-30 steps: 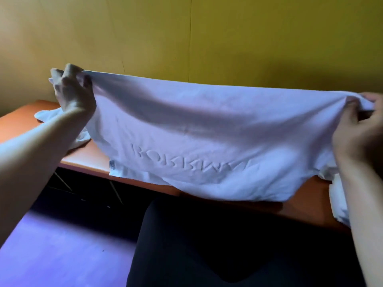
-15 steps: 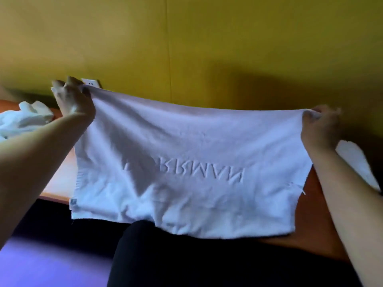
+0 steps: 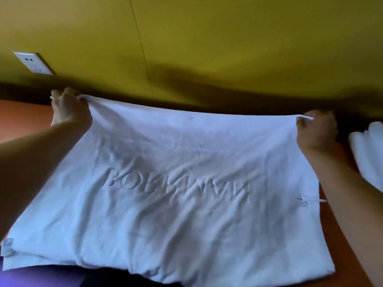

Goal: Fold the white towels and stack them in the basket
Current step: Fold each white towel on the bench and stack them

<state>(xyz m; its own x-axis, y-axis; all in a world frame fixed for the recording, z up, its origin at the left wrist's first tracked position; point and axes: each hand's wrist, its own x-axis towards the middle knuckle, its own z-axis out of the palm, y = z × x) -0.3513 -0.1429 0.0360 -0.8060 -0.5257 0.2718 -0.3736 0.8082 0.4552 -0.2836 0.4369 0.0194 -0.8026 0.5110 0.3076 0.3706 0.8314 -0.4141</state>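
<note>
While the white towel (image 3: 182, 183) lies spread over the orange table (image 3: 24, 119), its 2 far corners are each held up off the surface: the left hand (image 3: 69, 109) pinches the far-left corner and the right hand (image 3: 316, 129) has its fingers curled tight round the far-right one. The near edge hangs just past the table's front edge, toward the person's lap.

It looks like light, soft terry that will drape and wrinkle rather than hold a line; creases already run across the middle. Corners and hems are the sensible places to take it, since a grip mid-cloth would only bunch it.

Its long axis runs left to right, parallel to the yellow wall (image 3: 228, 48), with the embossed lettering (image 3: 176, 185) reading upside down and mirrored from here. More white cloth (image 3: 369, 154) sits at the right edge, probably another towel, though it is blurred. No basket is in view.
</note>
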